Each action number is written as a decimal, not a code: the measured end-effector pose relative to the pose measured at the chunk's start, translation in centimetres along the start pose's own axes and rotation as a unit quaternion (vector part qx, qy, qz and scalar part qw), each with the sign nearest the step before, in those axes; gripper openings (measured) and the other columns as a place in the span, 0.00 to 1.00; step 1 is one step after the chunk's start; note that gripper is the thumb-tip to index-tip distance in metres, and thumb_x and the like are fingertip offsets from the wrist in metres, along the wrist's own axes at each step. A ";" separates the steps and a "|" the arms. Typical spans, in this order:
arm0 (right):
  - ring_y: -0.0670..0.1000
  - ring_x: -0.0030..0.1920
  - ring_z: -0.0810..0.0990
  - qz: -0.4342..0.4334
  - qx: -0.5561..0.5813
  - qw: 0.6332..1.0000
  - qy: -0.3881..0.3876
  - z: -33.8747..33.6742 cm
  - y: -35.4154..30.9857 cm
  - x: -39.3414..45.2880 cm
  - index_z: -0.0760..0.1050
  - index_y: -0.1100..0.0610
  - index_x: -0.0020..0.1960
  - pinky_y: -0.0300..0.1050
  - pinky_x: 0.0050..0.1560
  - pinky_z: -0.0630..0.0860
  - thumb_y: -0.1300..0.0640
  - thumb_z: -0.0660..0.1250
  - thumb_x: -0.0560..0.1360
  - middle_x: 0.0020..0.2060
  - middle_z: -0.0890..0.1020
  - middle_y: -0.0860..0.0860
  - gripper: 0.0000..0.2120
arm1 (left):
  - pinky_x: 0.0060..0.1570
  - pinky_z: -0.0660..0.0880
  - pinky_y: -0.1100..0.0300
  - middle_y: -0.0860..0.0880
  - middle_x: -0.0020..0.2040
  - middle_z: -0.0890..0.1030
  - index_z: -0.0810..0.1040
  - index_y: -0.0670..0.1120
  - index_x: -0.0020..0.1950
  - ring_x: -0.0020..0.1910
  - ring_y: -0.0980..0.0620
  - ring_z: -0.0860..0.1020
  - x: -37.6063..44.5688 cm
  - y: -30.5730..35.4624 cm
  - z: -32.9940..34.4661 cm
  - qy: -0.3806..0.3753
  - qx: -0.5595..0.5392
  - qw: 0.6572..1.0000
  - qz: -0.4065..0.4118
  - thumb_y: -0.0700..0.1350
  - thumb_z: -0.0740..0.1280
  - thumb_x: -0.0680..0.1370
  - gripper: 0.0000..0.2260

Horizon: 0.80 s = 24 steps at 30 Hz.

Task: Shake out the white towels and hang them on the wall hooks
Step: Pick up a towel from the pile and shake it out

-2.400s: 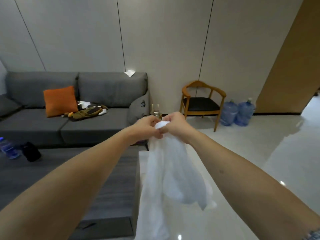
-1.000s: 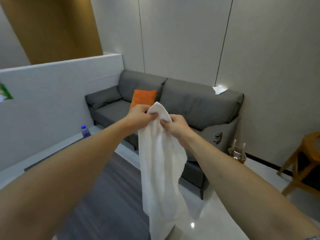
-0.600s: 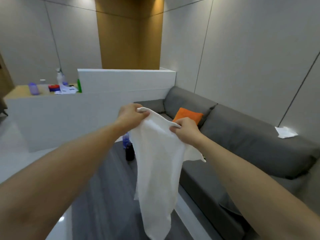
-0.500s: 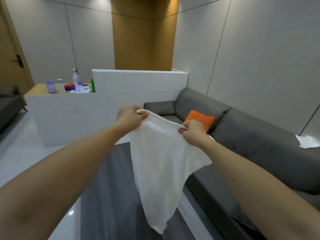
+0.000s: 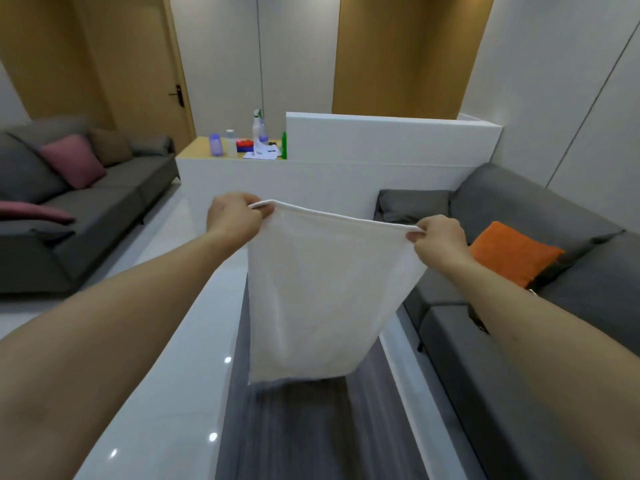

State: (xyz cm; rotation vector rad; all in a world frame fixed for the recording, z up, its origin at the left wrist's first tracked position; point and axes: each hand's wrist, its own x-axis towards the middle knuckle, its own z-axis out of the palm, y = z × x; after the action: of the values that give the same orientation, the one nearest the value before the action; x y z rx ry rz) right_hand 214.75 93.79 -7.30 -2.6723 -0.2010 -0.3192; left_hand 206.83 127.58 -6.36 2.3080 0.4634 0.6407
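A grey sofa (image 5: 526, 341) runs along the right of the frame, and a second grey sofa (image 5: 79, 216) sits at the left. A white partition wall (image 5: 381, 150) crosses the upper middle, with a worktop (image 5: 201, 150) beside it carrying bottles and small items. At the centre of the frame a white towel (image 5: 322, 289) hangs spread flat in the air over a dark rug (image 5: 294, 431). An orange cushion (image 5: 512, 251) rests on the right sofa, a pink cushion (image 5: 72, 161) on the left one. The left hand (image 5: 235, 216) is clenched on the towel's upper left corner; the right hand (image 5: 440, 237) pinches its upper right corner.
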 end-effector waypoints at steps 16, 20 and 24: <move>0.59 0.44 0.78 -0.066 0.067 0.994 0.048 1.5 -2.4 14.6 0.79 0.53 0.41 0.44 0.41 0.67 0.50 0.66 0.78 0.38 0.80 0.55 0.10 | 0.39 0.71 0.57 0.48 0.43 0.83 0.86 0.50 0.49 0.44 0.48 0.79 8.6 1.4 0.7 0.096 0.057 0.992 -0.066 0.59 0.69 0.76 0.14; 0.57 0.43 0.78 -0.084 0.133 0.985 0.069 0.8 -2.7 15.5 0.81 0.59 0.44 0.45 0.44 0.72 0.55 0.66 0.78 0.38 0.82 0.56 0.10 | 0.46 0.79 0.53 0.47 0.46 0.84 0.86 0.49 0.52 0.45 0.48 0.81 9.4 2.5 0.5 0.104 0.020 0.992 -0.072 0.59 0.70 0.76 0.15; 0.46 0.36 0.76 -0.085 0.214 0.969 0.095 -0.1 -2.6 14.9 0.80 0.54 0.41 0.37 0.36 0.68 0.57 0.66 0.78 0.34 0.79 0.49 0.08 | 0.47 0.78 0.56 0.46 0.50 0.83 0.85 0.47 0.53 0.48 0.48 0.80 9.1 4.2 -0.3 0.130 -0.027 0.989 -0.063 0.54 0.72 0.76 0.13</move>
State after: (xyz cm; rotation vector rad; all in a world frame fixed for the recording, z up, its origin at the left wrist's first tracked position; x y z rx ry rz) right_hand 228.56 97.40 -2.35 -2.1885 -0.3922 -0.5187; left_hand 214.66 129.24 -0.41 2.1329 0.6991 0.8845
